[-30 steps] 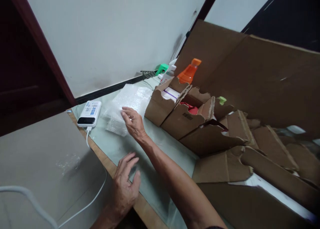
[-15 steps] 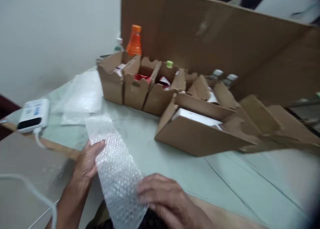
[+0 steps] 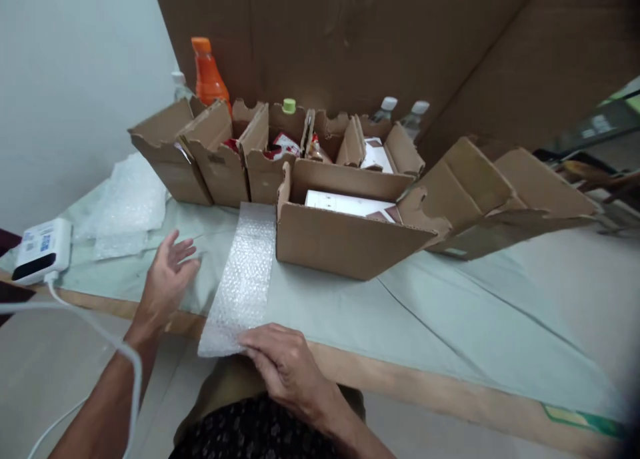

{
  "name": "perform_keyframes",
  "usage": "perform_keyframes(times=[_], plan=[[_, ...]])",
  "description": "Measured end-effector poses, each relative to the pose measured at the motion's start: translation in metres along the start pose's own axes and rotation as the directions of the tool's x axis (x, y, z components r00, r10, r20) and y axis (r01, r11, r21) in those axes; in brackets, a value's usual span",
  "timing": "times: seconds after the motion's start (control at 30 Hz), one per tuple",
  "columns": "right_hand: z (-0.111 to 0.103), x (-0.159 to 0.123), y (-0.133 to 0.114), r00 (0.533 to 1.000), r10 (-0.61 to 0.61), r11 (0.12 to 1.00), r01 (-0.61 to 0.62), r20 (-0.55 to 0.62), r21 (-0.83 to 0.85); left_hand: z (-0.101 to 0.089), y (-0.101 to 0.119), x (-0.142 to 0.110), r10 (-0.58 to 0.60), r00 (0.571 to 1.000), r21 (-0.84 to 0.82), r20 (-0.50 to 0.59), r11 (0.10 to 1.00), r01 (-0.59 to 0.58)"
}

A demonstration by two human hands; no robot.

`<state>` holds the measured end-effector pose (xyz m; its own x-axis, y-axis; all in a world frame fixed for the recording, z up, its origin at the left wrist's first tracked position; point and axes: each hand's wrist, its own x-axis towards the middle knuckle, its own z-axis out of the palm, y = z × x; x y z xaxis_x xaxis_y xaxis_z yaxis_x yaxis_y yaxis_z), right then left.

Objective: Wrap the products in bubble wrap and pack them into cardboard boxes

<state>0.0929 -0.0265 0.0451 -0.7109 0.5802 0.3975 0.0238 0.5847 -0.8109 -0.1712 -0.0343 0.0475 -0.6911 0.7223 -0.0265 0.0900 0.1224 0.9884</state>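
Note:
A long strip of bubble wrap (image 3: 243,279) lies on the green-covered table, its near end hanging slightly over the front edge. My right hand (image 3: 283,362) pinches that near end at its right corner. To the left of the strip, my left hand (image 3: 173,269) is held with fingers apart, touching nothing. Just right of the strip's far end stands a cardboard bin (image 3: 340,242) with a white box (image 3: 340,204) inside. More bubble wrap sheets (image 3: 133,202) are piled at the back left.
Several cardboard bins (image 3: 270,175) stand in a row behind, with an orange bottle (image 3: 210,75) and clear bottles around them. A white device (image 3: 43,249) with a cable (image 3: 123,345) sits at the left edge. A tall cardboard panel (image 3: 320,39) closes the back.
My left hand has let go of the bubble wrap and opened. The strip now lies flatter on the table, and my right hand has closed on its near end. The view has shifted right.

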Motion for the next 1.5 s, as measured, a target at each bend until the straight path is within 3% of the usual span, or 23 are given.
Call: perform_keyframes(times=[0.03, 0.07, 0.13, 0.2, 0.23, 0.33, 0.37, 0.5, 0.57, 0.63, 0.73, 0.8, 0.9, 1.03, 1.13, 1.23, 1.3, 1.4, 1.5], plan=[[-0.001, 0.002, 0.000, 1.000, 0.019, 1.000, -0.019, -0.009, 0.011, -0.014, -0.005, -0.016, 0.035, 0.999, 0.015, 0.009, 0.999, -0.035], [-0.002, 0.004, -0.001, 0.999, 0.047, 0.999, -0.047, -0.018, 0.026, -0.027, -0.009, -0.033, 0.103, 0.988, 0.071, 0.117, 0.991, -0.112], [-0.007, 0.012, -0.002, 0.990, 0.137, 0.989, -0.135, -0.029, 0.062, -0.045, -0.015, -0.066, 0.124, 0.916, 0.083, 0.380, 0.982, -0.167], [-0.010, 0.025, 0.000, 0.969, 0.244, 0.966, -0.241, -0.031, 0.091, -0.048, -0.015, -0.088, 0.122, 0.843, 0.096, 0.523, 0.975, -0.200], [-0.011, 0.033, 0.004, 0.958, 0.285, 0.955, -0.281, -0.034, 0.090, -0.043, -0.014, -0.092, 0.113, 0.847, 0.133, 0.519, 0.968, -0.211], [-0.012, 0.054, 0.024, 0.938, 0.339, 0.939, -0.342, -0.072, -0.029, -0.015, -0.010, -0.082, 0.110, 0.936, 0.333, 0.334, 0.916, -0.226], [-0.013, 0.057, 0.031, 0.938, 0.329, 0.935, -0.340, -0.106, -0.104, -0.005, -0.010, -0.075, 0.126, 0.945, 0.374, 0.303, 0.896, -0.240], [-0.017, 0.046, 0.037, 0.966, 0.116, 0.895, -0.203, -0.232, -0.398, 0.014, -0.012, -0.056, 0.156, 0.949, 0.496, 0.273, 0.823, -0.277], [-0.018, 0.033, 0.028, 0.987, 0.011, 0.873, -0.088, -0.161, -0.479, 0.014, -0.014, -0.056, 0.159, 0.953, 0.536, 0.257, 0.797, -0.278], [-0.016, 0.025, 0.019, 1.000, -0.027, 0.854, 0.016, -0.013, -0.519, 0.013, -0.017, -0.058, 0.172, 0.952, 0.562, 0.251, 0.775, -0.289], [-0.009, 0.025, 0.016, 0.981, 0.002, 0.815, 0.111, 0.194, -0.569, 0.012, -0.020, -0.059, 0.198, 0.946, 0.605, 0.258, 0.730, -0.318], [-0.005, 0.031, 0.021, 0.963, 0.034, 0.791, 0.136, 0.266, -0.597, 0.011, -0.022, -0.059, 0.246, 0.933, 0.626, 0.263, 0.692, -0.359], [-0.004, 0.038, 0.030, 0.959, 0.052, 0.795, 0.130, 0.280, -0.593, 0.006, -0.021, -0.062, 0.410, 0.860, 0.595, 0.304, 0.624, -0.507], [-0.009, 0.040, 0.032, 0.973, 0.045, 0.854, 0.079, 0.225, -0.514, -0.006, -0.015, -0.068, 0.550, 0.673, 0.441, 0.495, 0.509, -0.739], [-0.014, 0.045, 0.026, 0.975, 0.117, 0.900, -0.025, 0.187, -0.435, -0.008, -0.014, -0.069, 0.554, 0.629, 0.390, 0.545, 0.496, -0.775], [-0.018, 0.055, 0.023, 0.954, 0.235, 0.915, -0.153, 0.185, -0.373, -0.007, -0.013, -0.065, 0.551, 0.653, 0.371, 0.520, 0.543, -0.753], [-0.019, 0.060, 0.024, 0.947, 0.267, 0.917, -0.193, 0.180, -0.348, -0.005, -0.012, -0.063, 0.496, 0.721, 0.379, 0.484, 0.624, -0.683], [-0.022, 0.058, 0.027, 0.981, 0.187, 0.902, -0.153, 0.048, -0.404, 0.000, -0.010, -0.060, 0.362, 0.841, 0.428, 0.402, 0.738, -0.522], [-0.027, 0.049, 0.024, 0.997, 0.030, 0.841, -0.061, -0.065, -0.538, 0.007, -0.010, -0.057, 0.302, 0.889, 0.454, 0.346, 0.775, -0.440]])
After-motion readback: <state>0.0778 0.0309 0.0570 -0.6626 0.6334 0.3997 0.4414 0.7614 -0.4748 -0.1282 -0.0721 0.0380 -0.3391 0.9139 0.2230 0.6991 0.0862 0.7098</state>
